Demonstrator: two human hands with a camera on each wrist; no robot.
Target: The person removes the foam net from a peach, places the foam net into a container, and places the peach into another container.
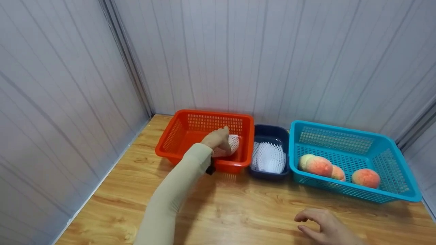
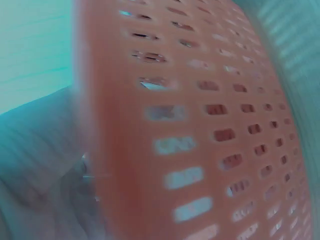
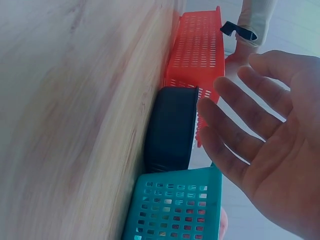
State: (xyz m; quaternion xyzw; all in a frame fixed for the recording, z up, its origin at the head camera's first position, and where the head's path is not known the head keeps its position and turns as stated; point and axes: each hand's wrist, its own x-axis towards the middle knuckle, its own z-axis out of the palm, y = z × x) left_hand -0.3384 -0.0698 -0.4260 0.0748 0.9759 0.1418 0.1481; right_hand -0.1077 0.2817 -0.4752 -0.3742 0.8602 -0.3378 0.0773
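My left hand (image 1: 218,140) reaches down into a red-orange plastic basket (image 1: 170,149) and curls over a white foam fruit net (image 1: 234,143). What sits inside this net cannot be seen, and the fingertips are hidden. In the left wrist view, the slotted basket wall (image 2: 200,120) covers much of the hand (image 2: 40,165). Over the table's front right, my right hand (image 1: 327,226) hangs with loosely bent fingers and holds nothing. Its palm and spread fingers (image 3: 245,125) show in the right wrist view.
A dark blue tub (image 1: 272,131) with white foam nets (image 1: 269,157) stands between the red basket and a blue basket (image 1: 344,131). Several peaches (image 1: 366,178) lie in the blue basket. Panelled walls (image 1: 221,58) close off the wooden table (image 1: 238,211) behind and at the sides.
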